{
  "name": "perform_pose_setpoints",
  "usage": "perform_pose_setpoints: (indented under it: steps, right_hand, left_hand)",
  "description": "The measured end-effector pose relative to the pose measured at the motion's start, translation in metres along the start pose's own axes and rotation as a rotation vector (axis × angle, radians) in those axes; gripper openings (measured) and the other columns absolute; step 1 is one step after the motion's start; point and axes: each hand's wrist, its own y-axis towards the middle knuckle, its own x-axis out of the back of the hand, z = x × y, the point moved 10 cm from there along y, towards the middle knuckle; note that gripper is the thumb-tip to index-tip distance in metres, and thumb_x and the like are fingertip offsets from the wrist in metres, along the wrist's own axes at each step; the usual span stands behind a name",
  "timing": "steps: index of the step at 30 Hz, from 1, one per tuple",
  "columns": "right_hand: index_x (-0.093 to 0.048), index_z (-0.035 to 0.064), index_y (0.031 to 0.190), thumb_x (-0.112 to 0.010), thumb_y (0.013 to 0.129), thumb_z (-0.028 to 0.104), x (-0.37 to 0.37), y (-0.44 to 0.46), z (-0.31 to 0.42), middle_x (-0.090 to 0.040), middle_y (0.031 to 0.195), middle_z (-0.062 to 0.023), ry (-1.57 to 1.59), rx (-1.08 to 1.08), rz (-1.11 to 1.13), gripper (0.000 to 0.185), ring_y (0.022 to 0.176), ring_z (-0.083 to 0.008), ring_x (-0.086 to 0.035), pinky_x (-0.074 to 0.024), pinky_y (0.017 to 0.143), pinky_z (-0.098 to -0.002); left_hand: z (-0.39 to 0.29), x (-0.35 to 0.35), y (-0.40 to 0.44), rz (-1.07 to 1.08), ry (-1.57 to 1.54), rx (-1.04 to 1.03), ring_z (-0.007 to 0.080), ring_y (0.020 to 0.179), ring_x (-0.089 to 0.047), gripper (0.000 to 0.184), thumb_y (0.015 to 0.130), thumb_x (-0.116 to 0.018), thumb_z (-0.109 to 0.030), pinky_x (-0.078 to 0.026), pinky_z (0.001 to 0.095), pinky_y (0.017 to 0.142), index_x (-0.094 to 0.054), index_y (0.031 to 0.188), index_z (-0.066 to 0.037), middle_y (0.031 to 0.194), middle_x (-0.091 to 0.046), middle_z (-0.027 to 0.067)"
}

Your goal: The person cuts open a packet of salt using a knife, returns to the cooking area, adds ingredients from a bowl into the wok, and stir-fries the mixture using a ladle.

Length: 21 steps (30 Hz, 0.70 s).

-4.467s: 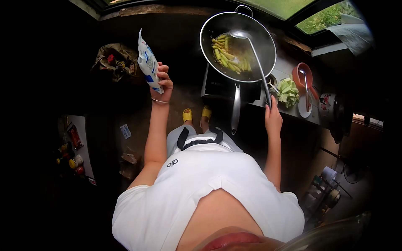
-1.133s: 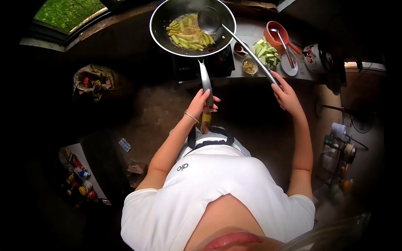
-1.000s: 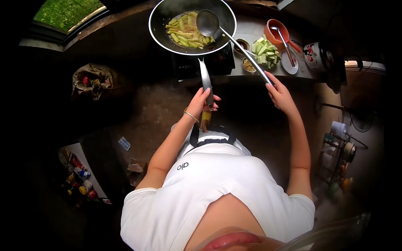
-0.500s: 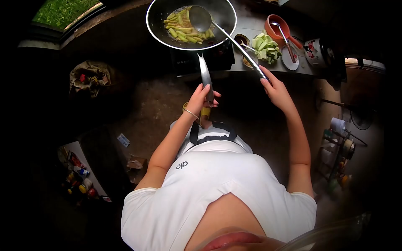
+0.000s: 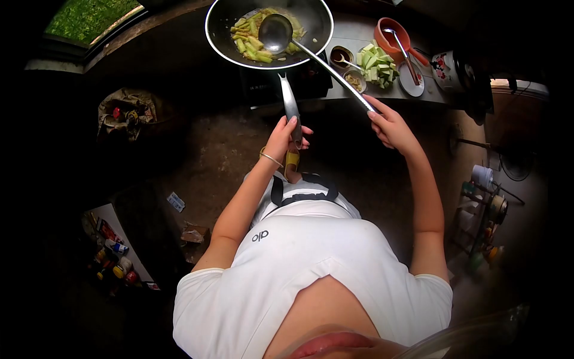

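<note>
My left hand [image 5: 288,136] is closed around the metal handle of a dark wok [image 5: 221,40], which stands over a black cooktop [image 5: 257,88]. Green vegetable strips [image 5: 246,49] lie in the wok, with small bits among them. A long-handled metal ladle [image 5: 276,33] reaches into the wok from the right, its bowl over the strips. The end of its handle is gripped by my right hand [image 5: 391,125]. Beneath the ladle's handle is a small bowl of chopped bits [image 5: 355,81]. A dark sauce bowl [image 5: 342,58] with a spoon in it sits beside the wok.
Cut pale-green chunks [image 5: 378,66] are piled on the counter. Behind them stands an orange pot [image 5: 391,36]; a white plate [image 5: 411,84] and a floral-patterned appliance [image 5: 442,69] are to the right. A crumpled sack [image 5: 128,113] is at left, and a cluttered rack [image 5: 484,209] at right.
The ladle's bowl has moved left and slightly down across the strips, pushing them about. The wok has shifted slightly left and up in view. Both hands keep their hold.
</note>
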Motion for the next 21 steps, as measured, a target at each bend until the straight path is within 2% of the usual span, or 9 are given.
perform_pose_setpoints:
  steps: [12,21]
  right_hand:
    - [-0.036,0.0136,0.139,-0.045,0.095,0.017,-0.019,0.003,0.002,-0.041,0.064,0.0040,0.120,-0.036,0.149,0.045,0.041,-0.0002,-0.030,-0.0230,0.034,-0.0152]
    - [-0.033,0.0116,0.140,-0.044,0.095,0.015,-0.021,-0.002,-0.010,-0.040,0.063,0.0037,0.334,-0.032,0.231,0.047,0.040,0.0008,-0.029,-0.0216,0.032,-0.0128]
  left_hand:
    - [-0.002,0.000,-0.002,-0.023,0.012,-0.010,0.0164,0.065,-0.061,0.038,0.096,-0.042,-0.035,-0.053,0.0292,0.063,-0.039,0.120,-0.006,0.092,-0.063,0.0140]
    - [0.000,0.002,-0.001,-0.014,-0.007,-0.015,0.0160,0.065,-0.061,0.038,0.096,-0.042,-0.034,-0.053,0.0294,0.063,-0.039,0.121,-0.006,0.091,-0.063,0.0133]
